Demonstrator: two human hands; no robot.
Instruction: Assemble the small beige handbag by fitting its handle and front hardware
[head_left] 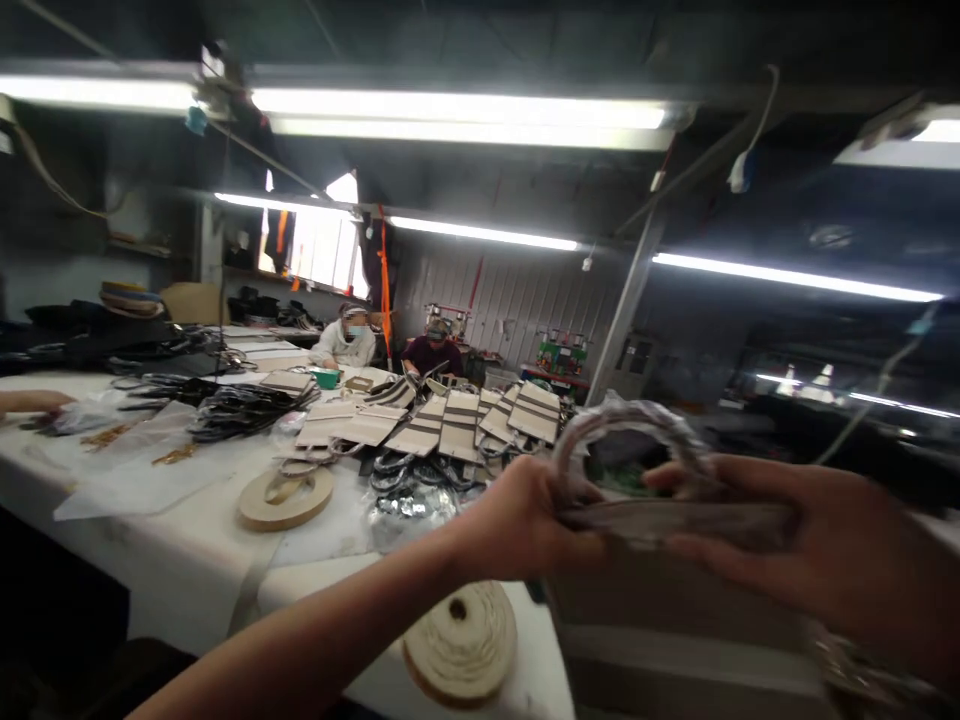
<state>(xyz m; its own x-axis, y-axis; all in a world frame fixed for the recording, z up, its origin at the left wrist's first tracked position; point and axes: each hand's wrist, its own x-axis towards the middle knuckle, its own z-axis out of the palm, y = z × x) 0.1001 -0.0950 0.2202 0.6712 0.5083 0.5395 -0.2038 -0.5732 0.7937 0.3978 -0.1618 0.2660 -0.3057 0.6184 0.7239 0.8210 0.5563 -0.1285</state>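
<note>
My left hand [525, 525] is closed on the left end of the top edge of a grey bag [675, 610], right by its plastic-wrapped curved handle [637, 425]. My right hand [840, 560] grips the same top edge from the right, fingers pressed along it. The bag stands upright in front of me, blurred by motion. A roll of cream tape [461, 645] lies on the white table [172, 560] just below my left forearm.
A flat tape reel [285, 497], a spread of striped bag panels [450, 420], dark handles [240, 408] and clear plastic sheets cover the table. Another person's hand [30, 402] rests at the far left. Two people [345, 340] sit at the table's far end.
</note>
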